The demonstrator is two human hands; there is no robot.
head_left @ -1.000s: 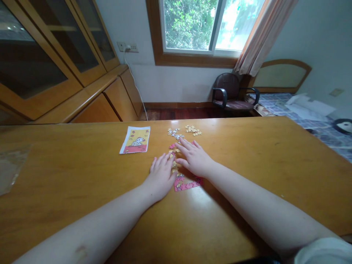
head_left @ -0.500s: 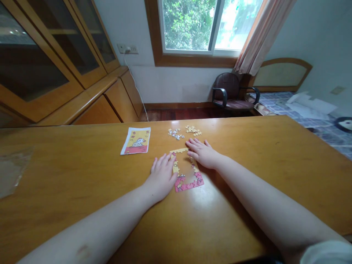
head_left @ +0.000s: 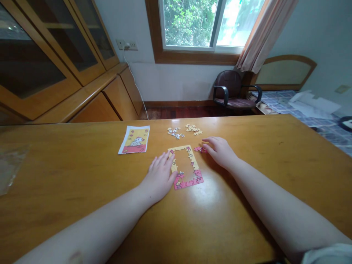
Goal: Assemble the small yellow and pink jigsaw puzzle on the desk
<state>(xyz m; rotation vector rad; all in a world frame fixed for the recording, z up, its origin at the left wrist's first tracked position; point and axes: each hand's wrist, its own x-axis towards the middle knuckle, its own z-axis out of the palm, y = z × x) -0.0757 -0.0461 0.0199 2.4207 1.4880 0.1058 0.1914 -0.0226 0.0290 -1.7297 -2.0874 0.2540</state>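
On the table lies a jigsaw puzzle frame, its joined border yellow above and pink below, with bare table inside. My left hand rests flat with fingers spread, its fingertips and thumb over the frame's left side. To the right of the frame's top corner, my right hand hovers at a small cluster of pink jigsaw pieces. Its thumb and fingers are apart, partly covering those pieces; whether they touch is unclear. Behind the frame are a pile of white-patterned pieces and a pile of yellow pieces.
A picture card with a white animal on yellow and pink lies left of the frame. Clear plastic sits at the table's far left. Beyond the wooden table stand a cabinet, an armchair and a bed.
My right hand has moved right, off the frame's top right corner, to the pink pieces, which now show. The left hand stays on the frame's left side. The view has shifted slightly.
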